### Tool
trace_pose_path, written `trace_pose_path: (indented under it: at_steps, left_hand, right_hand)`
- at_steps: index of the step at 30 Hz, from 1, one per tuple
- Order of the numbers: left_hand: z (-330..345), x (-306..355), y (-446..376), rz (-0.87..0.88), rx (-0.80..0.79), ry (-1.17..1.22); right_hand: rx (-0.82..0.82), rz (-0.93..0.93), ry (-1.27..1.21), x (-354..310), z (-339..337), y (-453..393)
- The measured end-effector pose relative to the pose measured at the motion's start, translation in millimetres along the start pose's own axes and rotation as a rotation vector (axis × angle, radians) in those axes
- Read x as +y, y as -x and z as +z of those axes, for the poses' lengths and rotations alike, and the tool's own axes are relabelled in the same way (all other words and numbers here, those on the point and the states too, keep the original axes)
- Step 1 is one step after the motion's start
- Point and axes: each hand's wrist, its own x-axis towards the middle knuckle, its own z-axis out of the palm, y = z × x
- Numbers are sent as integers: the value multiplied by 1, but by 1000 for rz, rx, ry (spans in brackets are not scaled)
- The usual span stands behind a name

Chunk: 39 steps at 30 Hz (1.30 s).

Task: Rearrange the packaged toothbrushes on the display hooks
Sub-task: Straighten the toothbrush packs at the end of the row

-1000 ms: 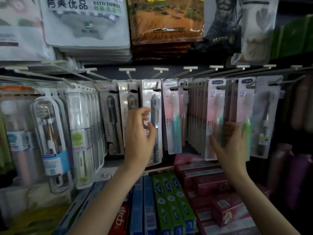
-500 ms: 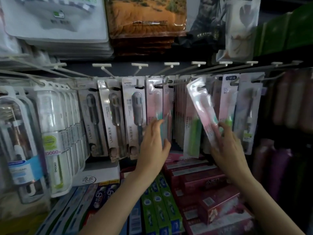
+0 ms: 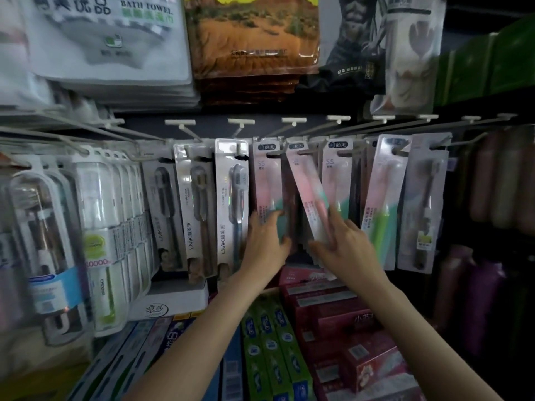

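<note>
The right hand (image 3: pixel 344 244) grasps a pink-and-teal packaged toothbrush (image 3: pixel 308 195) near its lower end, fingers (image 3: pixel 333 218) laid along the card face and the thumb apparently beneath; the pack hangs tilted, its top slot at or just beside a display hook (image 3: pixel 307 151), and whether the slot is seated on the wire cannot be told. The left hand (image 3: pixel 267 241) grips the lower part of the neighbouring pink toothbrush pack (image 3: pixel 265 180), which hangs upright on the hook to the left. Further packs of the same type (image 3: pixel 337 175) hang to the right, with a green-handled pack (image 3: pixel 382 198) beyond them. Grey LMK toothbrush packs (image 3: pixel 231 198) hang left of the working zone, and toothpaste boxes (image 3: pixel 269 342) lie on the shelf below. Risks, as judged: because the pack is tilted, its slot may miss or slip off the hook tip, and the pack would drop onto the boxes below. Sideways pull from either hand could swing adjacent packs and unseat them. Image blur limits confidence on contact details.
</note>
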Motion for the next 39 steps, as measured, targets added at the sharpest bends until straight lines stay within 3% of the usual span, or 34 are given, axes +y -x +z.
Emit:
trace_pose_path:
  at_steps: [7, 9, 12, 14, 20, 25, 29, 39]
  left_hand:
    - [0, -7, 6, 33, 40, 0]
    - [-1, -9, 9, 51, 60, 22]
    - [-1, -15, 12, 77, 76, 62]
    - [1, -20, 13, 100, 117, 89]
    - [4, -27, 11, 136, 191, 75]
    - [1, -30, 13, 181, 221, 47]
    - [1, -35, 13, 187, 245, 38]
    - [3, -32, 19, 176, 213, 27]
  right_hand:
    - [-30, 50, 87, -16, 17, -12]
    - [91, 4, 66, -11, 18, -6]
    - [396, -41, -48, 1, 15, 4]
    - [447, 2, -40, 9, 17, 5]
    - [187, 260, -114, 13, 24, -14]
    - [110, 280, -209, 13, 16, -11]
    - [-60, 319, -223, 11, -2, 5]
    - [12, 286, -108, 28, -37, 25]
